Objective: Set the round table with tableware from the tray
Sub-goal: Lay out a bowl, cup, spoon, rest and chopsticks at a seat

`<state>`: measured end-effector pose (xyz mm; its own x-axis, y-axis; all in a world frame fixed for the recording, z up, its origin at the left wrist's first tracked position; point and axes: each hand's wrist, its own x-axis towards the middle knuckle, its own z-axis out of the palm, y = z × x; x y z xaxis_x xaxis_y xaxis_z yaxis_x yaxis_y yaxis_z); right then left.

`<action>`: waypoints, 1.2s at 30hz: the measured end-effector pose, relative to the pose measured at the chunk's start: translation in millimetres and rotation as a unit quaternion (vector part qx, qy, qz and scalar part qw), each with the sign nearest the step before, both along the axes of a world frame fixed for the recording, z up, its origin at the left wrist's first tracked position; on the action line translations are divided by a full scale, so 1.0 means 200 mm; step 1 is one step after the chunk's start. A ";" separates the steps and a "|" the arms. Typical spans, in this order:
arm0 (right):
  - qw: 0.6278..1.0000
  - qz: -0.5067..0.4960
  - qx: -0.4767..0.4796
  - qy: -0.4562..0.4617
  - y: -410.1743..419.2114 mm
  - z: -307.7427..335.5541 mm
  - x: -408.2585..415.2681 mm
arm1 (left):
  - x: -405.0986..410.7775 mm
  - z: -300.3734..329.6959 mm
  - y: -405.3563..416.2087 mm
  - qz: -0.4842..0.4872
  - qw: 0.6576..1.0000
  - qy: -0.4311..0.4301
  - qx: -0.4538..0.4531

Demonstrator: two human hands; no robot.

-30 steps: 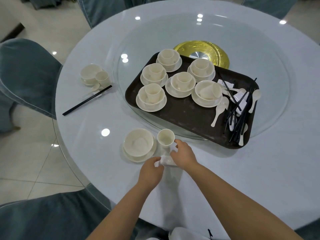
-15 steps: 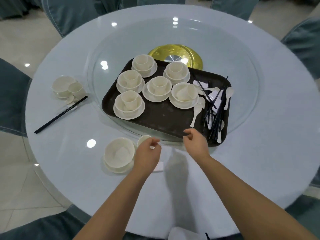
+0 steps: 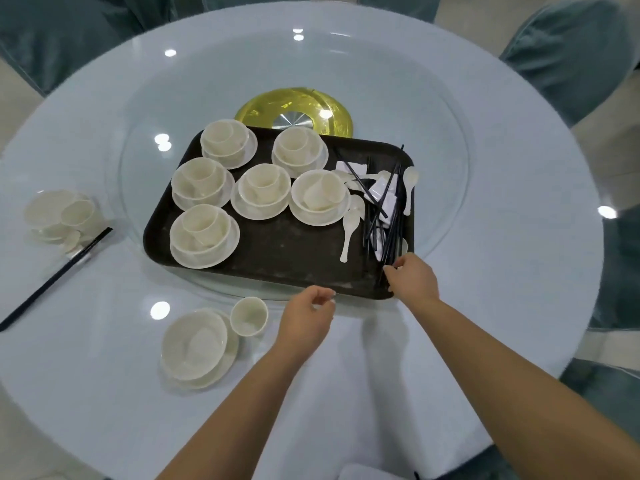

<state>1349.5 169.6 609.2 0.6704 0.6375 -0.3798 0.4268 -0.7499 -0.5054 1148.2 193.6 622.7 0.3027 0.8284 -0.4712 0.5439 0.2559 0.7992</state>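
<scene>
Chairs: teal fabric-covered chairs ring the scene; one (image 3: pixel 69 32) fills the upper left of the frame, another (image 3: pixel 568 53) the upper right, a third (image 3: pixel 620 271) sits at the right edge, partly cut off.
Floor: pale glossy tiles (image 3: pixel 602 147) show at the right edge between the chairs, and a sliver at the far left.
Gold disc: a shiny gold round base (image 3: pixel 304 105) with a silver hub (image 3: pixel 292 121) lies just above centre of the frame, under the clear glass turntable (image 3: pixel 436 140).
Reflections: bright ceiling-light spots (image 3: pixel 160 310) dot the glossy surface, blurred.
</scene>
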 end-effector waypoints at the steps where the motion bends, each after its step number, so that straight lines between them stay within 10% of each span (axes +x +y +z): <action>1: 1.000 0.004 -0.010 -0.007 0.02 0.00 0.00 | 0.00 -0.01 0.00 -0.007 1.000 0.003 -0.003; 19: 0.996 0.013 -0.082 -0.024 0.10 0.01 -0.07 | -0.08 -0.07 -0.02 -0.004 0.999 0.032 -0.021; 36: 0.898 -0.108 0.039 0.424 -0.13 0.11 -0.29 | -0.12 0.02 -0.08 0.036 0.994 -0.034 -0.096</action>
